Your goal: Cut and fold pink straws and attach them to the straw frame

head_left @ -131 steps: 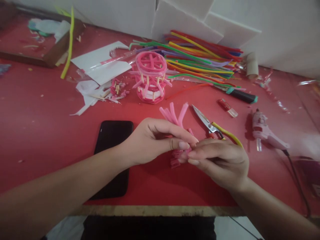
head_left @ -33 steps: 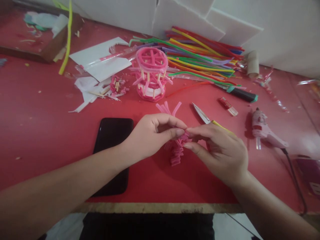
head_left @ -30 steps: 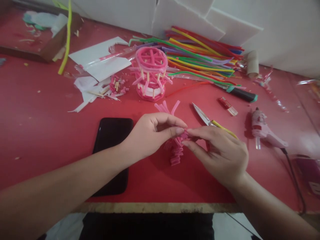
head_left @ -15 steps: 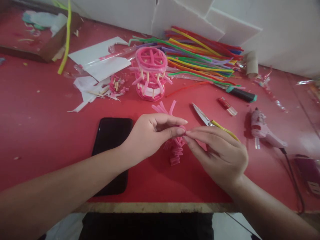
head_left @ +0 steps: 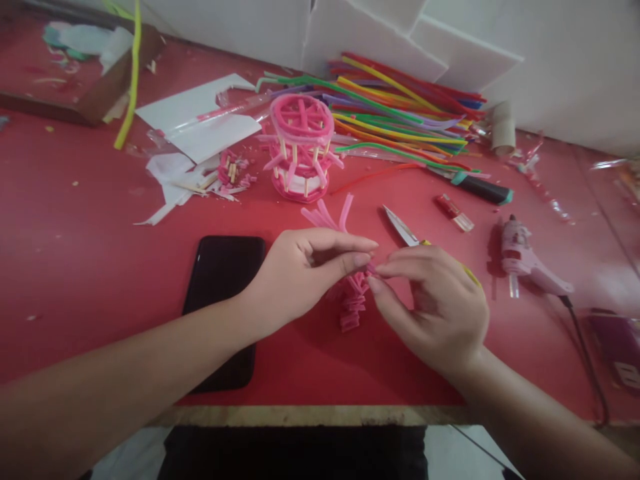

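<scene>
My left hand (head_left: pixel 300 277) pinches a small pink piece (head_left: pixel 371 268), mostly covered by the fingertips. On its other side, the thumb and forefinger of my right hand (head_left: pixel 435 303) close on the same piece. Under and between the hands lies a pile of short folded pink strips (head_left: pixel 353 313). Longer pink strips (head_left: pixel 323 215) fan out just beyond my left hand. Farther back stands a round pink frame (head_left: pixel 303 147) with wooden stick posts. Scissors (head_left: pixel 400 225) lie partly under my right hand.
A black phone (head_left: pixel 225 273) rests beneath my left forearm. At the right are a glue gun (head_left: pixel 523 257) with its cord, a red lighter (head_left: pixel 453 212) and a cutter knife (head_left: pixel 483 188). Coloured pipe cleaners (head_left: pixel 400 120), white paper (head_left: pixel 200 120) and scraps lie at the back.
My right hand has shifted slightly left, its fingers more bent, and now covers more of the scissors' handle. The pink piece is tilted differently between the fingertips.
</scene>
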Tool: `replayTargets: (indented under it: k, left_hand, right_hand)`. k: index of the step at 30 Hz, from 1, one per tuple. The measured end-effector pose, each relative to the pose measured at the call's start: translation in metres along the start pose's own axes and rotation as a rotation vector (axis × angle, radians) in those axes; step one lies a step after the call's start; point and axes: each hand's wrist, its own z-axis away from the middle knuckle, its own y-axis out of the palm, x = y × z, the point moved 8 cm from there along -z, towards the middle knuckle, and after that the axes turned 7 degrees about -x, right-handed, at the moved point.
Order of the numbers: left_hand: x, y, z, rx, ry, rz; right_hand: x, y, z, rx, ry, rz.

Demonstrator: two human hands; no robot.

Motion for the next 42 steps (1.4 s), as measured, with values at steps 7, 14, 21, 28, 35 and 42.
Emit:
replayTargets:
  k: [7, 14, 21, 28, 35, 42]
  left_hand:
    - [-0.011, -0.002, 0.002, -0.033, 0.115, -0.055]
    - [-0.015, 0.003, 0.003, 0.018, 0.179, -0.060]
    - [-0.015, 0.004, 0.005, -0.039, 0.095, 0.215]
    - [0.007, 0.003, 0.001, -0.090, -0.117, 0.415]
    - [0.014, 0.010, 0.002, 0.026, -0.238, 0.314]
    - [-0.008, 0.000, 0.007, -0.110, -0.007, 0.132]
  right_hand:
    - [-0.041, 0.019, 0.017, 0.095, 0.655, -0.564]
    - [-0.043, 0.028, 0.020, 0.102, 0.757, -0.727]
    - [-0.040, 0.027, 0.022, -0.012, 0.783, -0.849]
    - [-0.046, 0.027, 0.021, -0.142, 0.800, -0.948]
    - [-0.042, 0.037, 0.025, -0.039, 0.841, -0.980]
    - [-0.038, 0.040, 0.025, -0.011, 0.820, -0.990]
